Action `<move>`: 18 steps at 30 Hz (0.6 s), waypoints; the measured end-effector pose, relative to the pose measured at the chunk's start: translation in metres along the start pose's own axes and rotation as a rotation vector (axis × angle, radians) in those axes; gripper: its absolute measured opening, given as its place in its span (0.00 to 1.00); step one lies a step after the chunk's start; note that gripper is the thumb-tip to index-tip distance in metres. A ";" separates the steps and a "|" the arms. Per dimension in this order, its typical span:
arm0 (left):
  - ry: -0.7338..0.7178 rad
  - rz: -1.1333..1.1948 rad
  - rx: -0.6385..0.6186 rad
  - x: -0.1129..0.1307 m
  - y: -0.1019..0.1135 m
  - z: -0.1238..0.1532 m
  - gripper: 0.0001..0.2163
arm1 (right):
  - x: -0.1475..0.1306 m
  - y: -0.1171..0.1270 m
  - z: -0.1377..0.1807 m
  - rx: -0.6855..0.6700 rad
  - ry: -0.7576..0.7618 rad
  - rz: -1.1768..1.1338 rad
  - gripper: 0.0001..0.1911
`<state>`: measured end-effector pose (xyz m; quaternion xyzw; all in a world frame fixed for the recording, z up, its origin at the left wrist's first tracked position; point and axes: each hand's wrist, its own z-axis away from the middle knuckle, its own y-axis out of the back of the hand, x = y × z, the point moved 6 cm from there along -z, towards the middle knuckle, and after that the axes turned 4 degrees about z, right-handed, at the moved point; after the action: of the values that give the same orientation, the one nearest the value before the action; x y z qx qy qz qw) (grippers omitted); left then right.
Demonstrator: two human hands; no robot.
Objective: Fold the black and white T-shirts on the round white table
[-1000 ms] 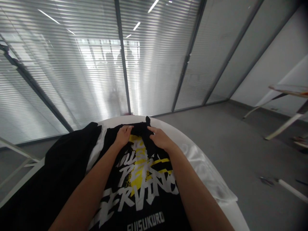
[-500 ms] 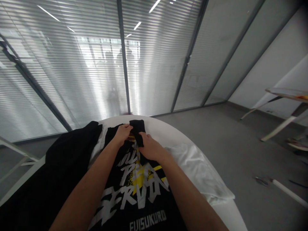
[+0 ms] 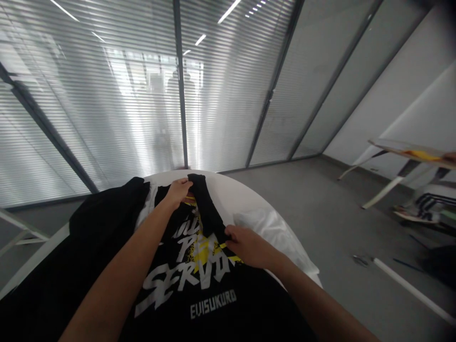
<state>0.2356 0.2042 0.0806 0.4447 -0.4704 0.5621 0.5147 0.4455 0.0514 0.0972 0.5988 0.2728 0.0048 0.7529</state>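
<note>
A black T-shirt (image 3: 213, 304) with white lettering and yellow print lies spread over the round white table (image 3: 223, 190). One side of it is folded inward as a dark strip over the print. At the far end of that strip my left hand (image 3: 179, 192) is closed, pinching the cloth. My right hand (image 3: 249, 246) is closed on the edge of the same folded strip, nearer to me and to the right. Part of the print lies hidden under the fold and my arms.
Another black garment (image 3: 103, 209) lies at the left, with white cloth between it and the T-shirt. White cloth (image 3: 274, 232) lies on the table's right side. Pliers (image 3: 359, 260) and a white tube (image 3: 409, 287) are on the floor; another table (image 3: 413, 151) stands at right.
My right hand has slid along the folded strip toward me and to the right, and the strip now lies longer and straighter. My left hand stays at the far end. The view has turned slightly right.
</note>
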 end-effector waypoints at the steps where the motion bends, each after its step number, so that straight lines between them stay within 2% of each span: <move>1: 0.004 -0.019 0.004 0.002 0.004 0.001 0.09 | -0.006 0.001 0.002 0.025 0.012 0.011 0.06; 4: 0.022 -0.088 0.029 0.008 0.021 0.005 0.09 | -0.030 0.003 0.004 0.099 0.053 0.006 0.06; 9: 0.052 -0.169 0.074 0.017 0.058 0.007 0.12 | -0.074 -0.005 0.001 0.062 0.151 -0.140 0.09; 12: 0.052 -0.245 0.101 0.026 0.083 0.004 0.13 | -0.101 -0.009 -0.005 0.109 0.199 -0.204 0.12; 15: 0.027 -0.377 0.123 0.029 0.103 0.000 0.12 | -0.127 -0.019 -0.009 0.108 0.249 -0.248 0.18; 18: -0.024 -0.584 0.155 0.022 0.117 -0.002 0.10 | -0.149 -0.037 -0.011 0.043 0.319 -0.248 0.22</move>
<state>0.1176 0.2068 0.0939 0.6058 -0.2845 0.4192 0.6135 0.3027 0.0009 0.1227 0.5682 0.4605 0.0008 0.6820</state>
